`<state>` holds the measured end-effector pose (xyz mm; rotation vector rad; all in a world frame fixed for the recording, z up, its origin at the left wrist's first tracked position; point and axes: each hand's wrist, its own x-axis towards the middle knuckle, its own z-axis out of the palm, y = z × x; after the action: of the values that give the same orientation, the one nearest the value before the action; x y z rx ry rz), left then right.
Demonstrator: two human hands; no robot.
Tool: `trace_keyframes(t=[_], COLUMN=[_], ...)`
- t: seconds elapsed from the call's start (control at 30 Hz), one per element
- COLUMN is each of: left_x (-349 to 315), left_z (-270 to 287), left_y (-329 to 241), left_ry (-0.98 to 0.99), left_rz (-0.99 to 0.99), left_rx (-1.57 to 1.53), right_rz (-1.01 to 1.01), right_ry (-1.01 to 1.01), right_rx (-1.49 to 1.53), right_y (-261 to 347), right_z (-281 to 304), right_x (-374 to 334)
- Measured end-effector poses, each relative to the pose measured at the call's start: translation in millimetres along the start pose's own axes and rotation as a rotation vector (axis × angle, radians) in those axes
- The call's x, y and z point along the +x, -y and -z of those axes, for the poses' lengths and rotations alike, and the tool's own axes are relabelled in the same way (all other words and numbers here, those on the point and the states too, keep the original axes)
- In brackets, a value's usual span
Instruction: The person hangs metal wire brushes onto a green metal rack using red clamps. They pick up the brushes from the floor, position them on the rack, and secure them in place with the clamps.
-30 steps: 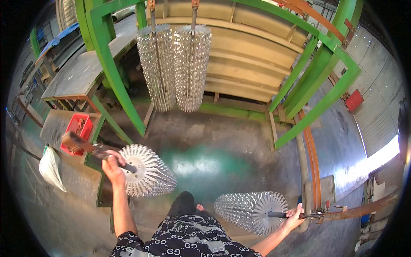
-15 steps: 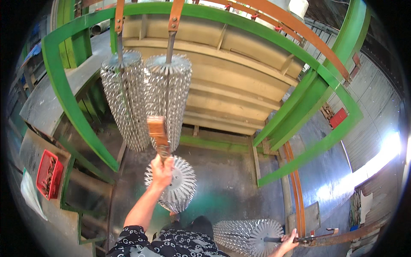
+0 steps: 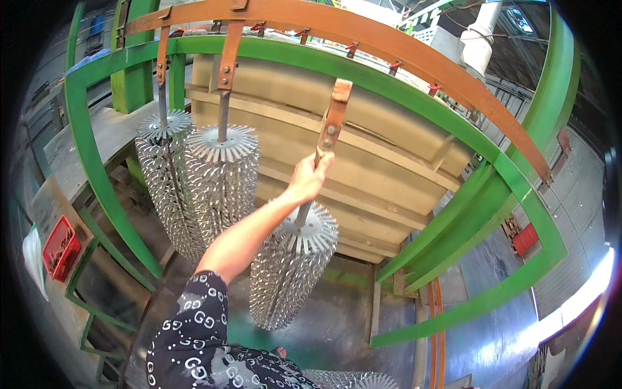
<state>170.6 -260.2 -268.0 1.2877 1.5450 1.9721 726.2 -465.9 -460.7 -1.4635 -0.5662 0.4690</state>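
Note:
My left hand is wrapped round the upper rod of a cylindrical rack of shiny metal pieces, just below its flat orange hook. The rack hangs upright from my hand, with its slotted round top plate below my wrist. The hook's top stands below the curved orange rail, apart from it in the picture. To the left, two similar racks hang from that rail by orange straps. Another rack shows partly at the lower edge. My right hand is out of view.
A green frame curves round the hanging racks, with a green post at right. Behind stands a ribbed beige panel. A red bin of small brownish pieces sits on the left ledge. Several red clips line the rail.
My left hand has lifted the rack up and to the right, its hook now nearer the rail. My right hand and most of the rack it held have left the view at the lower edge.

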Motion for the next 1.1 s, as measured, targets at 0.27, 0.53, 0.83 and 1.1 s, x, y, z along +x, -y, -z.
trace_keyframes(t=[0.27,0.53,0.83,1.1], left_x=[122,150,150,142], left_z=[-24,-18,-3,2], left_y=[-60,-133,-130,-130], left_ry=[-0.080,-0.078,-0.144,-0.123], left_rz=[0.023,-0.119,-0.146,-0.165], left_rx=[-0.086,-0.141,-0.082,-0.092], right_rz=[0.019,-0.044,0.048,0.068], right_ry=[-0.069,-0.060,-0.070,-0.130], right_rx=[0.075,0.019,-0.021,-0.187], right_y=[-61,-21,-36,-61], right_z=[-29,-54,-54,-33], right_x=[61,60,63,74])
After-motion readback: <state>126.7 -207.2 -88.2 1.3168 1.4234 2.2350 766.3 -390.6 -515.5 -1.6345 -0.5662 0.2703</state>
